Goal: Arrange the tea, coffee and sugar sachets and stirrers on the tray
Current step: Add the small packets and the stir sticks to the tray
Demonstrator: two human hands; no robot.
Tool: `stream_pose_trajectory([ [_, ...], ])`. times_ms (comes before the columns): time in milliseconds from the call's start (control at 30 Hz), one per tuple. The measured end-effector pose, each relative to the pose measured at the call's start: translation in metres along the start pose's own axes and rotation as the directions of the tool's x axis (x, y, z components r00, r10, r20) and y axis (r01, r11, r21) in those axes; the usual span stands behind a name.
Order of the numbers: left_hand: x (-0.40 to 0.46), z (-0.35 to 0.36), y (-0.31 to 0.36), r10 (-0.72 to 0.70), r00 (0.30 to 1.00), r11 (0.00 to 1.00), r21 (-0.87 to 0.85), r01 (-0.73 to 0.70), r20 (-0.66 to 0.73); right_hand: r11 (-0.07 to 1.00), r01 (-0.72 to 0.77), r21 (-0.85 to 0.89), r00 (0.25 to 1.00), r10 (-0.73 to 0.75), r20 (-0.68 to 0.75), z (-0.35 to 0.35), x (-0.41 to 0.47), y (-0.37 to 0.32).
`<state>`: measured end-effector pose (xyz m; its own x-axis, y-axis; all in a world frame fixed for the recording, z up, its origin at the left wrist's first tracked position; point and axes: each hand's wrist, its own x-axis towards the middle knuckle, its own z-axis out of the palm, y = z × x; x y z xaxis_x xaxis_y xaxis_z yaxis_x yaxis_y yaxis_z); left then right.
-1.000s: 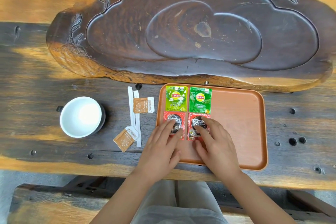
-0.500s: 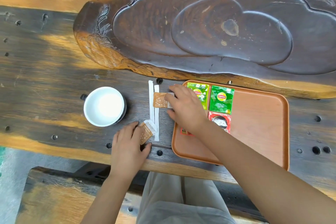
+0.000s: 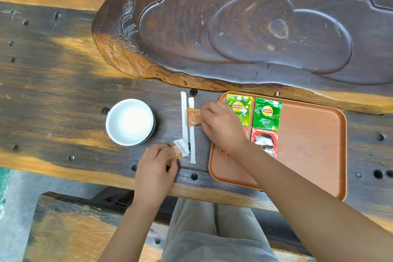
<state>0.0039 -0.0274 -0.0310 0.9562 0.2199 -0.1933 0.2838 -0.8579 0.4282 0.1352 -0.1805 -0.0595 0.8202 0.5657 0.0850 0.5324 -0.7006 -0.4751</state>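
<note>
An orange tray (image 3: 308, 147) lies on the table at the right. Two green tea sachets (image 3: 266, 114) sit at its far left corner, with two red coffee sachets (image 3: 264, 141) below them, one mostly hidden under my right arm. My right hand (image 3: 221, 125) reaches left off the tray and pinches a brown sugar sachet (image 3: 193, 116). My left hand (image 3: 155, 166) grips a second brown sugar sachet (image 3: 178, 151) near the table's front edge. Two white wrapped stirrers (image 3: 188, 127) lie side by side on the table between the sachets.
A white cup (image 3: 130, 122) stands left of the stirrers. A large carved dark wooden tea board (image 3: 244, 27) fills the far side. A wooden bench (image 3: 70, 229) and my lap are below the table's front edge.
Both hands left the coffee sachets on the tray and moved left. Each hand has closed on a sugar sachet, and the left one's sachet is now lifted at one end.
</note>
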Motion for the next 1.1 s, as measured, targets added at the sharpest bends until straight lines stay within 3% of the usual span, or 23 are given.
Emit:
stream_pose_trajectory([
  [133,0.001,-0.008,0.021,0.123,0.991,0.987,-0.101,-0.128,-0.054,0.981,-0.085,0.173,0.982,0.112,-0.153,-0.034,-0.039,0.001],
  [233,0.004,0.003,0.048,0.320,0.948,0.942,-0.115,-0.317,0.007,0.976,-0.176,0.126,0.965,0.196,-0.172,-0.052,-0.091,0.014],
  [367,0.000,0.032,0.072,0.504,0.853,0.864,-0.072,-0.499,0.138,0.975,-0.222,0.025,0.970,0.223,-0.095,-0.059,-0.152,0.030],
  [1100,-0.037,0.050,0.069,0.488,0.825,0.843,0.092,-0.530,0.284,0.980,-0.179,-0.083,0.980,0.185,0.070,-0.040,-0.207,0.011],
])
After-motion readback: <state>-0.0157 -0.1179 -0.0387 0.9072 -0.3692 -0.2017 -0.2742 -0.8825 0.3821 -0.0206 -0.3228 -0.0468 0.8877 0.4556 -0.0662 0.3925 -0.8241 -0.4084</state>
